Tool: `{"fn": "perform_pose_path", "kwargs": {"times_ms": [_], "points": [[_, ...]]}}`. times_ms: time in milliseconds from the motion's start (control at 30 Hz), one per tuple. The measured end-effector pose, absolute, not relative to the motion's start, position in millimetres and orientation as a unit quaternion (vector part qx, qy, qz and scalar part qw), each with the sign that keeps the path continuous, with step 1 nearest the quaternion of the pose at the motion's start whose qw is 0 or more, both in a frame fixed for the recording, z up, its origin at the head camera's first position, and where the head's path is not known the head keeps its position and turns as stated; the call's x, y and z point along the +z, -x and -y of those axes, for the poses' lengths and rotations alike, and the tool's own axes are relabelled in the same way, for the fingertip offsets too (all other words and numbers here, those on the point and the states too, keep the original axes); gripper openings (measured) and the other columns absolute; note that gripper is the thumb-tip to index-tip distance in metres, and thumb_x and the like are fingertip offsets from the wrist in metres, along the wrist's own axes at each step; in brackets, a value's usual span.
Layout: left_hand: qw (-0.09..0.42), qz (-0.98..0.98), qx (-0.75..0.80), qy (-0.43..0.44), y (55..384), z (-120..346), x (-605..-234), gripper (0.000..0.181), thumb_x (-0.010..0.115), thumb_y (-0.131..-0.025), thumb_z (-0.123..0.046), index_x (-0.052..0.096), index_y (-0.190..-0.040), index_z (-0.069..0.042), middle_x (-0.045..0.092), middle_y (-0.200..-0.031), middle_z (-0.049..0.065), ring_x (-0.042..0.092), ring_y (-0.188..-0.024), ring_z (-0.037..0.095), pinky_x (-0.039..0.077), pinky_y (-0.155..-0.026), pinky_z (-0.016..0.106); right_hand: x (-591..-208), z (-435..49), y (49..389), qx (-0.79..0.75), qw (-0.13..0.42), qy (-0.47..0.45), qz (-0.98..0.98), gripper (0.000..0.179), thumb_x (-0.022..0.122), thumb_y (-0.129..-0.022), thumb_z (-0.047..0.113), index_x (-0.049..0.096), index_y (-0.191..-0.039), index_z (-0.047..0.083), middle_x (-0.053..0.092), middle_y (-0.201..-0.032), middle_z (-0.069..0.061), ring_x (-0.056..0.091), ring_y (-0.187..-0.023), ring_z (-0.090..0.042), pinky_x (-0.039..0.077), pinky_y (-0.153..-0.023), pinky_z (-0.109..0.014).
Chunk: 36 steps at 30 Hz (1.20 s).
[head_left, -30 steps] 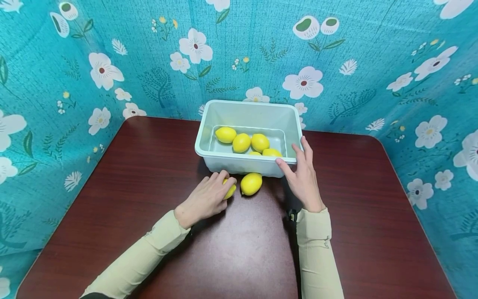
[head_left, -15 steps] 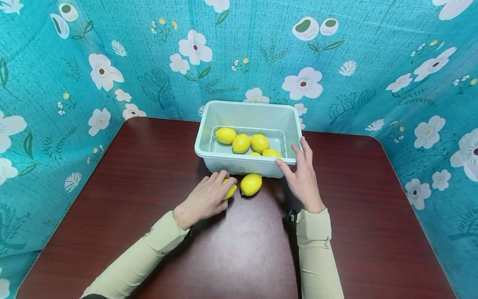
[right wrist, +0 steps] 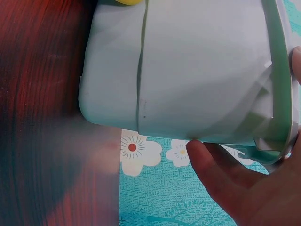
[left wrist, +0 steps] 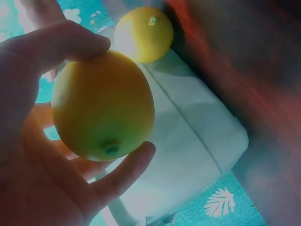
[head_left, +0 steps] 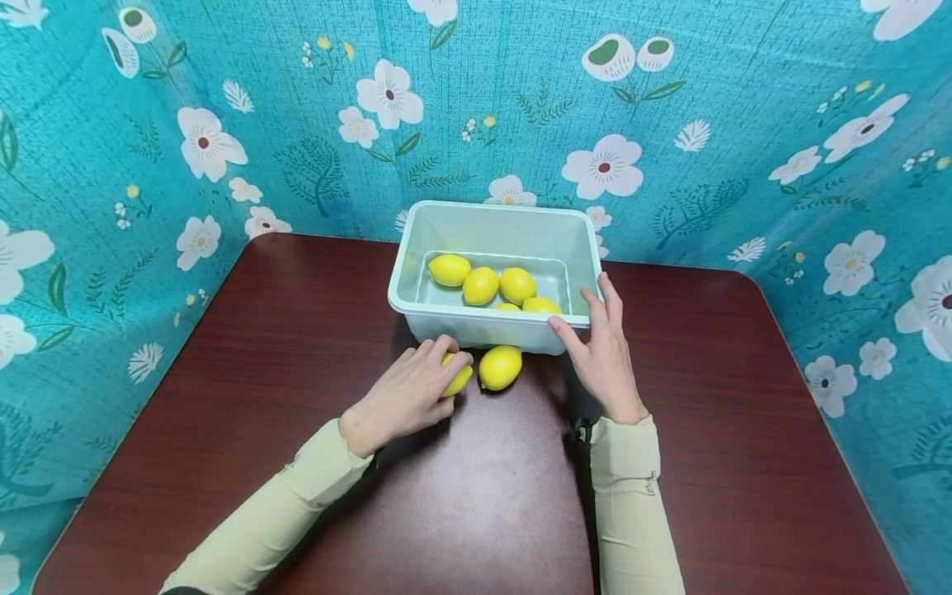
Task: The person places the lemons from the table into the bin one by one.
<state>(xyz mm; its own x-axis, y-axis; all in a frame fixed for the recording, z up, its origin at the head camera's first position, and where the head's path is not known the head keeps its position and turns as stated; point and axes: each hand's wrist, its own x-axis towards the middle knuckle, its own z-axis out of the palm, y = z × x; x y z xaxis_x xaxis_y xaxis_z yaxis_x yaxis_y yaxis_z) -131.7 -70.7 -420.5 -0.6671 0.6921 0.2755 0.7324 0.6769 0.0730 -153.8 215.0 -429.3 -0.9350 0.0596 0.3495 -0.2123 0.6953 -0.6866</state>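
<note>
In the left wrist view, my left hand (left wrist: 51, 174) holds a yellow lemon (left wrist: 103, 108), thumb on one side and fingers curled round the other. The head view has this hand in front of a pale grey-green plastic bin (head_left: 487, 329), low over the table. A second lemon (head_left: 501, 368) lies just right of it, close to the bin's front wall. My right hand (head_left: 606, 364) grips the bin's front right corner, thumb at the front rim and fingers along the right side. Inside the bin lie several lemons (head_left: 481, 285), some partly hidden behind the front rim.
The bin stands on a dark red-brown wooden table (head_left: 312, 330), near its back edge. Behind and at both sides hangs a turquoise floral cloth (head_left: 476, 99).
My left wrist has shifted slightly left, the fingers staying round the lemon. The right hand, the bin and the other lemons have kept their places.
</note>
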Motion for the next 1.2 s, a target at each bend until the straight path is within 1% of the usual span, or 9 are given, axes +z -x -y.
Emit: {"fn": "perform_pose_path", "kwargs": {"times_ms": [200, 433, 733, 900, 1200], "points": [[0.113, 0.907, -0.094, 0.395, 132, 71, -417, 0.043, 0.067, -0.078, -0.016, 0.055, -0.119, -0.015, 0.050, -0.110, 0.004, 0.049, -0.086, 0.022, 0.042, -0.065, 0.029, -430, -215, 155, 0.386, 0.178, -0.044, 0.904, 0.073, 0.063, -0.091, 0.044, 0.039, -0.145, 0.002, 0.011, -0.162, -0.004, 0.031, -0.142, -0.033, 0.039, -0.105, -0.057], [0.115, 0.905, -0.093, 0.398, 133, 72, -414, 0.043, 0.066, -0.080, -0.018, 0.054, -0.121, -0.016, 0.049, -0.111, 0.004, 0.047, -0.085, 0.020, 0.041, -0.065, 0.028, -429, -215, 153, 0.389, 0.176, -0.046, 0.903, 0.073, 0.063, -0.091, 0.044, 0.039, -0.145, 0.001, 0.011, -0.163, -0.004, 0.031, -0.142, -0.033, 0.039, -0.105, -0.058], [0.130, 0.902, -0.099, 0.399, 134, 73, -410, 0.043, 0.067, -0.080, -0.023, 0.056, -0.121, -0.016, 0.050, -0.109, 0.004, 0.046, -0.084, 0.019, 0.040, -0.065, 0.027, -428, -215, 154, 0.388, 0.176, -0.043, 0.903, 0.073, 0.063, -0.091, 0.044, 0.039, -0.145, 0.002, 0.011, -0.162, -0.003, 0.032, -0.141, -0.032, 0.040, -0.105, -0.056], [0.138, 0.901, -0.109, 0.397, 134, 73, -406, 0.044, 0.064, -0.080, -0.027, 0.056, -0.122, -0.016, 0.051, -0.109, 0.003, 0.046, -0.086, 0.017, 0.041, -0.067, 0.027, -429, -215, 154, 0.387, 0.180, -0.046, 0.903, 0.071, 0.063, -0.091, 0.042, 0.040, -0.144, 0.001, 0.012, -0.162, -0.005, 0.031, -0.142, -0.032, 0.040, -0.105, -0.056], [0.158, 0.893, -0.129, 0.400, 135, 73, -399, 0.046, 0.063, -0.079, -0.028, 0.056, -0.124, -0.016, 0.053, -0.108, 0.002, 0.048, -0.087, 0.017, 0.043, -0.069, 0.028, -430, -216, 154, 0.386, 0.179, -0.047, 0.904, 0.072, 0.063, -0.091, 0.043, 0.040, -0.144, 0.001, 0.011, -0.162, -0.005, 0.031, -0.142, -0.032, 0.039, -0.105, -0.057]]}}
